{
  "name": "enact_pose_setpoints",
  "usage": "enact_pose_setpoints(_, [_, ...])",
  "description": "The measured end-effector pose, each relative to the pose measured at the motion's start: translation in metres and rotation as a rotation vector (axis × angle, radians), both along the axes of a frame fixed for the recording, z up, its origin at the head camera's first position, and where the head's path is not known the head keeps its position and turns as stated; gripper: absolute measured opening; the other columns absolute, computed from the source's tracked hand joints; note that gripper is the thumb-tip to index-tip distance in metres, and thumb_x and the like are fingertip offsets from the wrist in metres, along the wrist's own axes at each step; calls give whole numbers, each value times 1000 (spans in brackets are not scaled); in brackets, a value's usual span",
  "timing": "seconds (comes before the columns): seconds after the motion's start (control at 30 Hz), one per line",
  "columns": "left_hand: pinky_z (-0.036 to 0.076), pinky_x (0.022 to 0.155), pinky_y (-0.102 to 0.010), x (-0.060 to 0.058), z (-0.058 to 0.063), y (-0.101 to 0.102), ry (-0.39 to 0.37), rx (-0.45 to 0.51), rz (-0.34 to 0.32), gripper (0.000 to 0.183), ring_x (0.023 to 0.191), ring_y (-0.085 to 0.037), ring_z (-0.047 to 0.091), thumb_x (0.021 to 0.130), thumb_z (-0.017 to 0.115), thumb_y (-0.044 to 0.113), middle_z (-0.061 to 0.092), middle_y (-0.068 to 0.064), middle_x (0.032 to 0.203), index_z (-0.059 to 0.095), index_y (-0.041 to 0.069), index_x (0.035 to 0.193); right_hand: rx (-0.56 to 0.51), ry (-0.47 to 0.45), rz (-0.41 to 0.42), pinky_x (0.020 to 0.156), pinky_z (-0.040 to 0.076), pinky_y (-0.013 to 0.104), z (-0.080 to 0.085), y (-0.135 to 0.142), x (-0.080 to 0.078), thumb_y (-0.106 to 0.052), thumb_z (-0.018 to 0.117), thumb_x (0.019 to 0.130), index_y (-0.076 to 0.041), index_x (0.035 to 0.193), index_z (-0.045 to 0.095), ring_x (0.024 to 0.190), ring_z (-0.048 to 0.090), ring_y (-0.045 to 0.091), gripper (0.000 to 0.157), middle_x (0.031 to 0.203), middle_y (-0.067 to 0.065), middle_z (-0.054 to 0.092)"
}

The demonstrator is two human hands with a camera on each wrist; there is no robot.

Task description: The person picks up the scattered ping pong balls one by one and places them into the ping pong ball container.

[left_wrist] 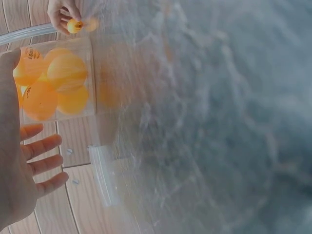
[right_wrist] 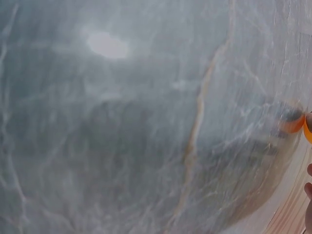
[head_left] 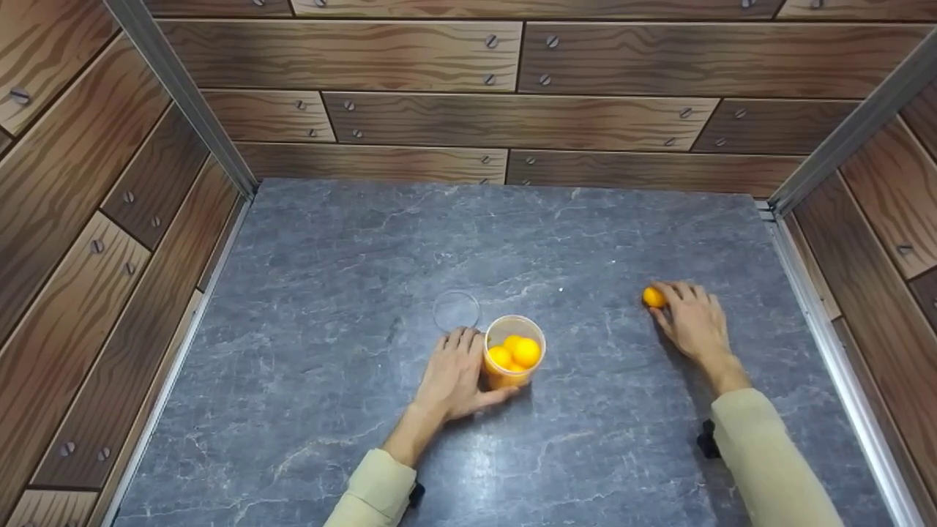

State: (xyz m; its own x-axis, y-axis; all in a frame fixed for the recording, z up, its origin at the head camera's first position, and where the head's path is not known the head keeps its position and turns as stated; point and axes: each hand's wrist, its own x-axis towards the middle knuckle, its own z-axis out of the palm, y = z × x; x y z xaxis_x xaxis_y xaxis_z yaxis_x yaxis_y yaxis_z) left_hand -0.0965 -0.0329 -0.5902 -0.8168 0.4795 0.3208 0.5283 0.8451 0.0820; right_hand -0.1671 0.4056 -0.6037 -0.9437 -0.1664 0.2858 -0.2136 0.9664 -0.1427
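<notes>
A clear plastic tub (head_left: 514, 320) holding several orange ping-pong balls (head_left: 525, 352) stands on the grey marbled table. My left hand (head_left: 452, 377) rests at its left side, the thumb stretched along the near side. In the left wrist view, the fingers (left_wrist: 46, 165) are spread and fairly straight beside the tub (left_wrist: 90, 78). Farther right, my right hand (head_left: 692, 322) pinches one orange ping-pong ball (head_left: 654, 296) between thumb and fingers, close over the table. Only some fingertips (right_wrist: 309, 190) and part of that ball (right_wrist: 308, 132) show at the right wrist view's edge.
A transparent round lid (head_left: 456, 293) lies on the table (head_left: 351, 256) just behind my left hand. Wood-patterned walls (head_left: 424, 117) enclose the back and both sides, with metal rails (head_left: 842, 359) along the side edges.
</notes>
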Motion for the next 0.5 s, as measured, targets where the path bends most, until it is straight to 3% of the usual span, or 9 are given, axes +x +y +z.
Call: enact_pose_setpoints(0.5, [53,99,-43,1,0,-1,-22,6,-4,92,118,-26,61,81,60,88,66,-8,122,57,9,128,0,6,14,93,46,60,1,-1,2,-20,75,97,-8,139,63,119,59,47,45,133,23,67])
